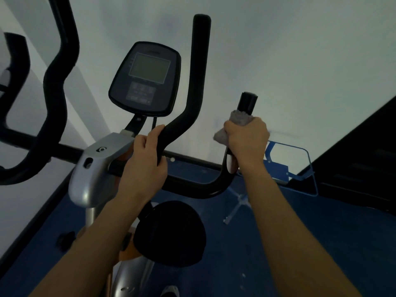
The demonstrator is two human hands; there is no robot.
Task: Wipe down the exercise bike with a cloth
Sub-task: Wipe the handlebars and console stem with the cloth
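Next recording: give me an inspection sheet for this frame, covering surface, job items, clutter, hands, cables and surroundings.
Surface: blue floor, scuffed with pale specks.
Job's things: exercise bike with grey console, screen dark; black handlebar; black seat; grey cloth wrapped round the right grip.
Clutter: blue metal frame on the floor by the wall.
Hands: left hand closed on the handlebar bend; right hand closed on the cloth around the right grip.
Cables: one thin dark cable drops from under the console.
Surroundings: white wall ahead; handlebars of a second machine at left; dark panel at right.
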